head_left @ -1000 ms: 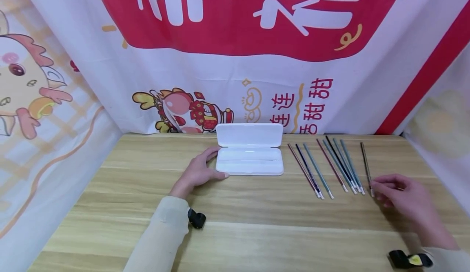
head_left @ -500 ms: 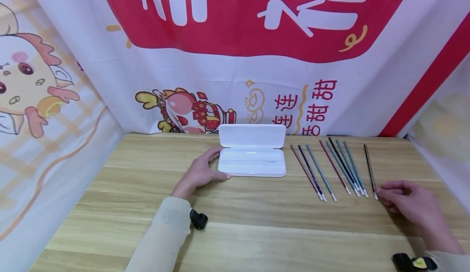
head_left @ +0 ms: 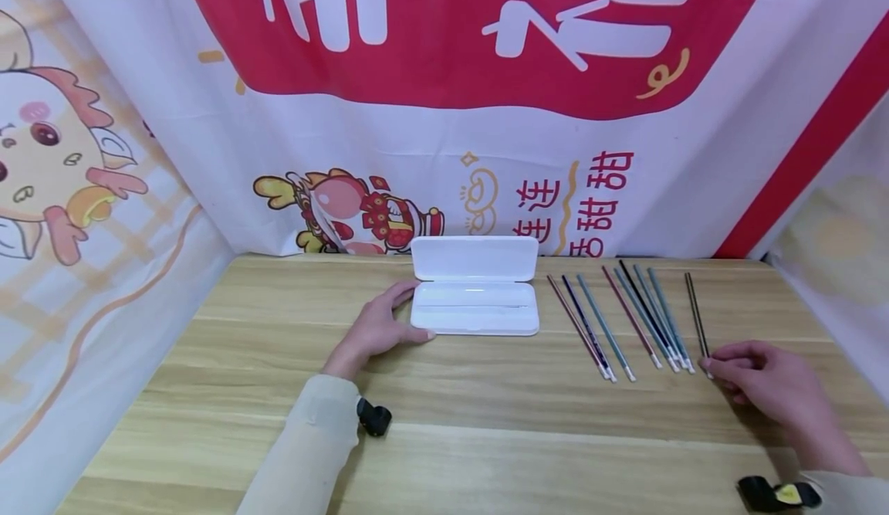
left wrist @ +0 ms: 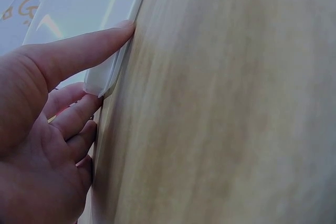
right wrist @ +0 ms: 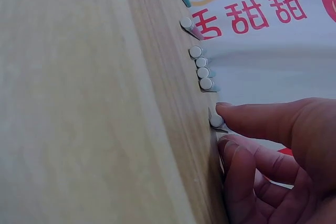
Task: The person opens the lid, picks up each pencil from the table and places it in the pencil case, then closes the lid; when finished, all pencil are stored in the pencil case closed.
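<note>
The right hand (head_left: pixel 764 384) pinches the near tip of the rightmost pencil (head_left: pixel 695 313), whose length runs straight away from the grip.

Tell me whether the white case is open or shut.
Open: the white case has its lid standing up behind the tray, and the left hand touches its end.

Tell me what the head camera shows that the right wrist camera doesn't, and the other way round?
Only the head view shows the open white case, the left hand touching its left end, and the whole row of pencils laid out on the wooden table.

Only the right wrist view shows the pencils end-on: round white ends in a line, with a fingertip against the nearest pencil end.

Both show the right hand at the rightmost pencil, the table and the printed banner behind.
</note>
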`<state>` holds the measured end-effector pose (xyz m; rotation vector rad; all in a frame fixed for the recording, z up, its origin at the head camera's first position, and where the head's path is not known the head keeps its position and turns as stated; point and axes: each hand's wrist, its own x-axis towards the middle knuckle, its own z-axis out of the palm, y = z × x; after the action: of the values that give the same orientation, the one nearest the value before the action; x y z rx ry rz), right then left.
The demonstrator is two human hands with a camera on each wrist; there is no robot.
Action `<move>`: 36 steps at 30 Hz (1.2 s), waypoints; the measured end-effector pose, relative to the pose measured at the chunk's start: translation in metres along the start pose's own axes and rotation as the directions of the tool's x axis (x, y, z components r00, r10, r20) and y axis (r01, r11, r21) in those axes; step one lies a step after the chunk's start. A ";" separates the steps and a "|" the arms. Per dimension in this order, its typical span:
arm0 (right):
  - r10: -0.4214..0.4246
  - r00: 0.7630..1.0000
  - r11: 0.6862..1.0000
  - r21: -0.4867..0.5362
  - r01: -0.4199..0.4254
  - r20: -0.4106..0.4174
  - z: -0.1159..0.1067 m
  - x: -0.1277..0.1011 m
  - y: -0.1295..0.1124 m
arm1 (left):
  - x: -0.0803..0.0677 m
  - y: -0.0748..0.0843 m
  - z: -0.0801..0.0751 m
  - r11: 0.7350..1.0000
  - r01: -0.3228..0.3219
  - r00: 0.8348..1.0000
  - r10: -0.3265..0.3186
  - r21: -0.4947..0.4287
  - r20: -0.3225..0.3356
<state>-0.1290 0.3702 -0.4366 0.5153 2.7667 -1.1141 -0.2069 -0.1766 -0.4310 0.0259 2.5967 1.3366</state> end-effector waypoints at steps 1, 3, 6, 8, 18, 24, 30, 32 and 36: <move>-0.004 1.000 1.000 -0.002 0.004 0.000 0.000 0.000 0.000 | 0.000 0.000 0.000 1.000 0.001 1.000 -0.001 -0.001 0.000; -0.014 1.000 1.000 -0.010 0.014 0.000 0.000 -0.001 0.000 | 0.000 0.000 0.000 1.000 0.001 1.000 -0.001 -0.002 0.000; -0.030 1.000 0.999 -0.032 0.030 0.004 -0.001 -0.001 -0.001 | 0.001 0.000 0.000 1.000 -0.001 1.000 0.001 0.002 -0.002; -0.031 0.999 0.998 -0.056 0.032 0.008 -0.001 -0.001 -0.002 | 0.001 0.000 0.000 1.000 -0.001 1.000 0.001 0.005 -0.002; -0.015 0.999 0.994 -0.107 0.017 0.028 -0.001 -0.002 -0.006 | 0.001 0.000 0.000 1.000 -0.003 1.000 0.003 0.017 -0.002; -0.033 0.998 0.990 -0.133 0.040 0.051 -0.003 -0.004 -0.007 | 0.000 0.001 0.000 1.000 0.002 1.000 -0.002 0.007 0.002; -0.040 0.997 0.988 -0.146 0.048 0.061 -0.003 -0.006 -0.010 | 0.000 0.001 0.000 1.000 0.005 1.000 -0.005 0.000 0.000; -0.036 0.997 0.989 -0.144 0.044 0.062 -0.003 -0.005 -0.010 | 0.000 0.001 0.000 1.000 0.005 1.000 -0.005 0.000 -0.001; -0.020 0.998 0.989 -0.143 0.029 0.066 -0.002 -0.004 -0.009 | 0.001 0.001 0.000 1.000 0.002 1.000 -0.002 -0.002 -0.003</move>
<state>-0.1284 0.3646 -0.4281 0.4221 2.7771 -0.9096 -0.2075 -0.1759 -0.4307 0.0206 2.5967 1.3394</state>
